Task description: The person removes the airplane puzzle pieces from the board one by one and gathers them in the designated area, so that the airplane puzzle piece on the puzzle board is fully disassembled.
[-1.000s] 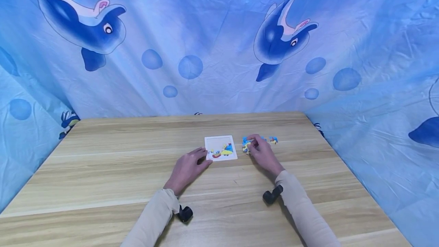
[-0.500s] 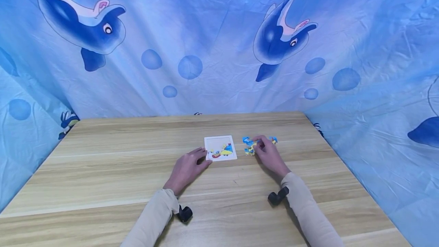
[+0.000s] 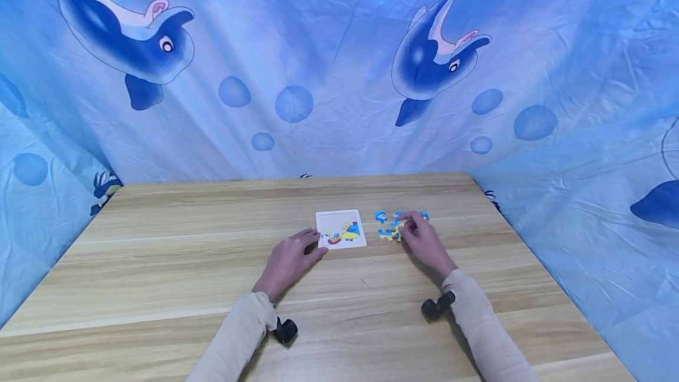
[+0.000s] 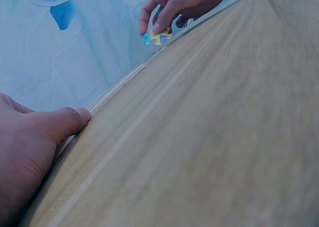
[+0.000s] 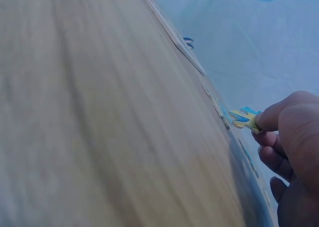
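Observation:
A white square jigsaw puzzle frame (image 3: 338, 221) lies in the middle of the table, with a few pieces of a cartoon picture along its lower part. My left hand (image 3: 286, 261) rests beside it, fingertips at the left edge and thumb at the near left corner. To the right, my right hand (image 3: 424, 246) pinches a yellow and blue puzzle piece (image 5: 243, 118) between thumb and index finger. In the left wrist view this puzzle piece (image 4: 158, 37) appears raised over the tabletop. Other loose puzzle pieces (image 3: 380, 217) lie below and around the right hand, which partly hides them.
The wood-grain table (image 3: 339, 311) reaches back to a blue curtain (image 3: 339, 46) printed with dolphins and bubbles. Another loose puzzle piece (image 3: 424, 216) lies to the right of the group. Each wrist wears a small black camera (image 3: 285, 331).
My right hand has shifted rightward over the loose pieces, uncovering those on the left of the group. The left hand and the frame have stayed in place.

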Demonstrator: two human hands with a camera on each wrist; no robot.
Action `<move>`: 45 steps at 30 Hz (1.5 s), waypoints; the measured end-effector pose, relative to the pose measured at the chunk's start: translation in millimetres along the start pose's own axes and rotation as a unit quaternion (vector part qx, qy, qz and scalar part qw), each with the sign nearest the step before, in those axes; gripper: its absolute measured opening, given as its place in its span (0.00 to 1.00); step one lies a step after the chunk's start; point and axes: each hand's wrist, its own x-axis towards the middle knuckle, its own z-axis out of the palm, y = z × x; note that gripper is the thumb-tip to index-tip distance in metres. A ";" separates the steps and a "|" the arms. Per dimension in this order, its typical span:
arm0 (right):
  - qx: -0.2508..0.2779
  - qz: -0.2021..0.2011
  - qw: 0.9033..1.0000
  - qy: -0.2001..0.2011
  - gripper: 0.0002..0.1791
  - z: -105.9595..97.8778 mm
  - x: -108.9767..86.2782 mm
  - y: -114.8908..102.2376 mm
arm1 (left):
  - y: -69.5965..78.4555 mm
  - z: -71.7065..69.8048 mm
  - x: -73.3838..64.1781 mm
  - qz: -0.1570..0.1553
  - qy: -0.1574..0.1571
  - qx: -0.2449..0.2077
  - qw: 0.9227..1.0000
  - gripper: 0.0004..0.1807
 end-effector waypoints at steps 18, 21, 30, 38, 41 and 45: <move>-0.025 0.024 0.999 0.001 0.14 -13.7 -6.9 7.1 | 0.1 0.0 0.3 0.000 -0.002 0.003 1.000 0.25; -0.025 0.025 0.999 0.000 0.14 -15.2 -7.6 7.7 | 0.2 -0.2 0.3 -0.002 -0.003 0.003 1.000 0.25; -0.033 0.022 0.999 0.001 0.13 -17.8 -9.0 10.6 | -0.3 0.0 0.2 0.001 0.000 0.004 1.000 0.24; -0.045 0.034 0.998 -0.003 0.13 -18.6 -8.2 12.1 | 0.1 0.1 -0.4 0.003 0.000 0.004 1.000 0.24; -0.049 0.036 0.998 -0.004 0.13 -18.2 -8.0 11.5 | 0.3 -0.1 -0.7 0.002 -0.001 0.003 1.000 0.24; -0.052 0.034 0.998 -0.006 0.12 -17.6 -7.5 10.4 | 0.4 -0.3 -1.0 -0.001 -0.003 0.003 1.000 0.24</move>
